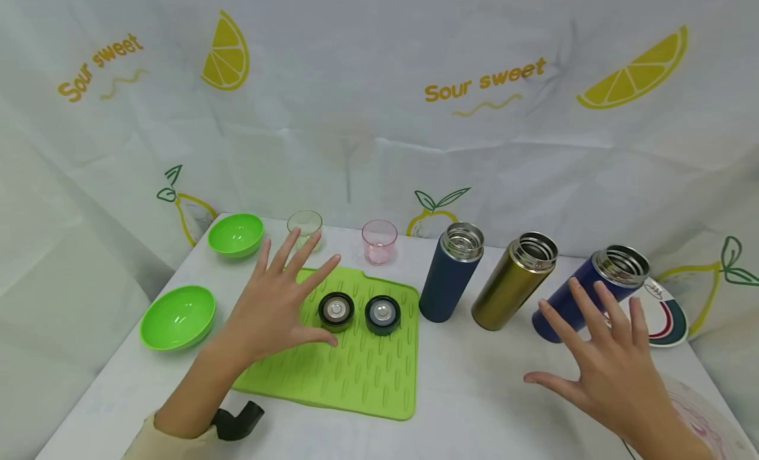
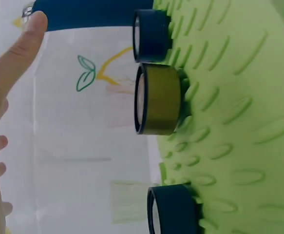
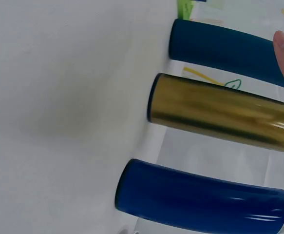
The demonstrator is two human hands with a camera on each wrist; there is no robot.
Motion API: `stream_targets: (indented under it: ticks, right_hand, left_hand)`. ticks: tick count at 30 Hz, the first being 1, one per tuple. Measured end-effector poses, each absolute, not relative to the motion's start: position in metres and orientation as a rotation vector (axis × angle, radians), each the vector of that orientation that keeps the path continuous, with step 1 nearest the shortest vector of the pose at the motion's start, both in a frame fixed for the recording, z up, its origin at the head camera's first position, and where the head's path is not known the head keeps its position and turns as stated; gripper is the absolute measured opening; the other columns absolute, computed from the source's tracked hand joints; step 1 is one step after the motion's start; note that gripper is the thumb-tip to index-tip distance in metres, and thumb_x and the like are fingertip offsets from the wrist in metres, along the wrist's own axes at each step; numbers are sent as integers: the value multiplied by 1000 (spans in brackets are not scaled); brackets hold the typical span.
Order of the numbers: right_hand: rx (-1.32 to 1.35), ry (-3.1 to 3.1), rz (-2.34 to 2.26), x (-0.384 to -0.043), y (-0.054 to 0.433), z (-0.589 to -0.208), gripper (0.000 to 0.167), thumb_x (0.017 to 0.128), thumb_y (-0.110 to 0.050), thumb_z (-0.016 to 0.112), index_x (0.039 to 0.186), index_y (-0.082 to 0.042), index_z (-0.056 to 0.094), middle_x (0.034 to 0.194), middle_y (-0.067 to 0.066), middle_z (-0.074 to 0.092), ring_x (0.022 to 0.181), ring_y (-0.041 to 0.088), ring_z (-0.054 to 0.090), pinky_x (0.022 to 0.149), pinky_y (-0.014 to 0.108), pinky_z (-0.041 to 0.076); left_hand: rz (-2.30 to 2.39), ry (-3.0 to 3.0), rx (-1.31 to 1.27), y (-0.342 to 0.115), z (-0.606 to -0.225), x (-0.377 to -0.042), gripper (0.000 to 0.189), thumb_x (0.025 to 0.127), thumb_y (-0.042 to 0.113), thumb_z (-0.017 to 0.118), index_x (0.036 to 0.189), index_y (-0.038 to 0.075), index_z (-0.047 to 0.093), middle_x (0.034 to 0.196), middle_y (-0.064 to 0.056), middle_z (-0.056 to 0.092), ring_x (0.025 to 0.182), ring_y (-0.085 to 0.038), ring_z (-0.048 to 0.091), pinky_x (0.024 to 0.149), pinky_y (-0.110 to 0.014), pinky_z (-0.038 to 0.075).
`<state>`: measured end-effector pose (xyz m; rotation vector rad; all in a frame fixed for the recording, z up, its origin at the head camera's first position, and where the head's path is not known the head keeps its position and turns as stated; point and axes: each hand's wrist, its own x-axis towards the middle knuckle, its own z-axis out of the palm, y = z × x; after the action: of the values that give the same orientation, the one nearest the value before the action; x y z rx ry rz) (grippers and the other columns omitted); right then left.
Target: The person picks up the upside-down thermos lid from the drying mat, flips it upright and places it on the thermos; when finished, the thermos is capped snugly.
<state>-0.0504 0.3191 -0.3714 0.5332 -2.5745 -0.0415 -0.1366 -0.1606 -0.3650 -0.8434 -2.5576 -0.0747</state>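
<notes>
My left hand (image 1: pixel 269 312), fingers spread, hovers over the left part of a green ridged mat (image 1: pixel 367 387) and holds nothing. On that mat sit a gold-sided bottle lid (image 1: pixel 336 312) and a dark blue lid (image 1: pixel 382 315), inner sides up. The left wrist view shows another dark lid (image 2: pixel 178 209), which the hand hides from the head camera. My right hand (image 1: pixel 613 368) is also spread and empty, in front of a bright blue bottle (image 1: pixel 569 302). Left of it stand a gold bottle (image 1: pixel 510 288) and a dark blue bottle (image 1: pixel 447 282). All three are lidless and upright.
Two green bowls (image 1: pixel 178 318) stand at the left edge. A greenish glass (image 1: pixel 305 223) and a pink glass (image 1: pixel 379 242) are at the back. A patterned plate (image 1: pixel 670 318) lies behind the blue bottle. A lemon-print cloth (image 1: pixel 356 104) hangs behind the table.
</notes>
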Motion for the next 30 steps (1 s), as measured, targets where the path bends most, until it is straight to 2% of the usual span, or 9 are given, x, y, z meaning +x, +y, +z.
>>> stream_targets:
  ticks: [5,13,14,15,18,20,22,24,30]
  right_hand:
    - [622,-2460,48,-51,315,-365,99,83,-93,31,155,-27,45,163,23,33,147,46,28,131,59,5]
    - [644,-2442,74,-50,307,-359,96,85,-92,33,148,-22,55,150,21,49,129,41,45,132,34,10]
    - [643,-2444,83,-50,306,-359,96,85,-91,33,147,-22,56,148,20,51,127,40,47,130,36,19]
    - [641,-2445,93,-51,304,-359,96,85,-91,33,146,-21,57,147,20,53,126,40,49,127,34,22]
    - [652,-2450,136,-52,302,-361,94,86,-90,36,145,-20,58,144,18,56,123,38,52,123,24,21]
    - [654,-2462,156,-53,300,-364,94,86,-89,37,146,-21,57,143,16,57,121,36,54,115,30,33]
    - [657,-2477,180,-54,300,-368,93,85,-89,40,147,-22,56,142,14,58,122,35,54,117,26,31]
    - [657,-2493,204,-54,298,-371,93,83,-89,43,148,-22,56,141,12,59,122,33,54,109,30,36]
    - [671,-2534,290,-57,293,-377,93,77,-83,63,146,-21,57,138,8,62,119,27,57,110,10,24]
  left_hand:
    - [-357,-2525,-881,-175,-360,-135,124,56,87,73,158,25,39,168,-12,28,155,-42,25,121,-71,22]
    - [-771,-2619,-783,-200,-373,-132,129,53,49,98,161,23,33,165,-13,30,151,-41,28,110,-68,40]
    - [-821,-2641,-750,-203,-375,-132,128,54,44,99,161,23,33,165,-13,30,150,-41,29,109,-68,41]
    - [-873,-2659,-716,-205,-377,-132,126,55,40,100,161,22,33,164,-14,31,150,-42,30,108,-68,41]
    - [-1002,-2716,-625,-213,-384,-131,120,60,33,99,160,21,34,162,-14,33,148,-43,33,109,-69,40]
    - [-1067,-2745,-588,-218,-389,-132,115,64,27,98,160,19,34,160,-14,36,146,-43,38,109,-67,41]
    - [-1110,-2768,-569,-222,-394,-133,112,68,23,96,160,17,33,157,-16,40,144,-42,40,109,-64,42]
    - [-1140,-2788,-557,-226,-400,-136,109,70,20,94,160,14,33,154,-19,42,141,-42,43,108,-63,45]
    - [-1192,-2864,-481,-236,-418,-145,102,77,24,90,158,5,33,152,-22,46,135,-40,49,106,-58,49]
